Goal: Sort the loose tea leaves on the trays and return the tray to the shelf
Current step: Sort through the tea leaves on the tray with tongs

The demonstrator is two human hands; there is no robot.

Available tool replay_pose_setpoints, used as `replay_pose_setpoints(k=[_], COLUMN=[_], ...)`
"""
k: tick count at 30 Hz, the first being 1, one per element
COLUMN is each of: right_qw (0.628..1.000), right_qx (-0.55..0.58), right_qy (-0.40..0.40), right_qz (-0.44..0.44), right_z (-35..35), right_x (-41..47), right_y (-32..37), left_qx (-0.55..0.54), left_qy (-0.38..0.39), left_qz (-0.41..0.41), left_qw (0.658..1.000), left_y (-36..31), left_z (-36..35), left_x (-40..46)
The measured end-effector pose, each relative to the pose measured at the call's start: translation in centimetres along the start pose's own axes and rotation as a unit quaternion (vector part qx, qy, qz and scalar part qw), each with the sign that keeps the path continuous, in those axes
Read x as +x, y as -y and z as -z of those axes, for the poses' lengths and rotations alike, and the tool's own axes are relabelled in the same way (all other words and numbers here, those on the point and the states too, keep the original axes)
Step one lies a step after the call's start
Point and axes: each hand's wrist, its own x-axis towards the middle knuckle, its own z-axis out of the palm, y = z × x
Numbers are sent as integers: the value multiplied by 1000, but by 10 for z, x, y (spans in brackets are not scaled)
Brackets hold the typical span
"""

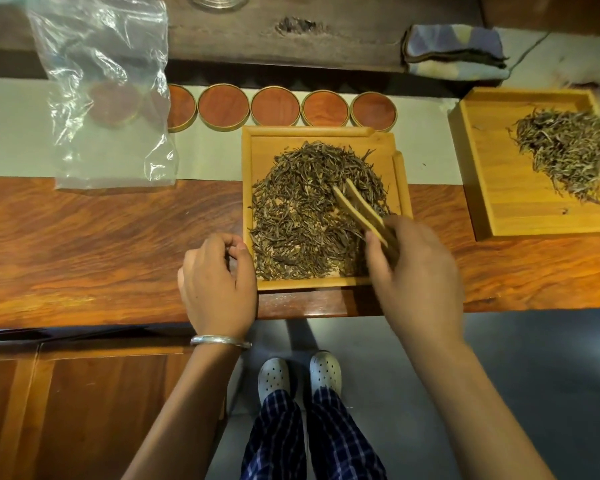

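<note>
Head view: I'm gripping the flat bamboo tongs [362,213] in my right hand [414,268], tips parted over the dark loose tea leaves [305,216] in the square wooden tray [321,283] at table centre. Left hand [217,285], loosely curled and holding nothing, is touching the tray's edge. I'm advising shallow strokes, steadying the tray.

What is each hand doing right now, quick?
Left hand: holds nothing, fingers loosely curled, beside the near tray.
Right hand: grips the bamboo tongs over the tea leaves.
</note>
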Motion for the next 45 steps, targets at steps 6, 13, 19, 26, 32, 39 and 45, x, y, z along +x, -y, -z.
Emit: replay_pose_setpoints(k=[6, 13, 19, 26, 32, 39, 45], right_qw=[998, 997, 998, 994, 995, 999, 986], right_qx=[-52, -47, -34, -58, -47, -17, -85], right_qy=[37, 64, 52, 88, 89, 1, 93], right_qz=[20, 8, 10, 20, 15, 50, 106], right_z=[-17, -5, -15, -10, -3, 6, -22], right_x=[36, 1, 18, 11, 0, 53, 61], right_y=[13, 6, 11, 5, 9, 18, 36], left_qx=[3, 4, 5, -1, -3, -7, -21], left_qy=[3, 9, 5, 6, -1, 9, 4], left_qz=[4, 5, -2, 2, -1, -1, -5], left_qw=[1000, 1000, 1000, 1000, 1000, 1000, 1000], left_y=[0, 1, 1, 1, 1, 0, -2], left_z=[1, 0, 0, -1, 0, 1, 3], left_x=[1, 1, 1, 0, 0, 2, 2])
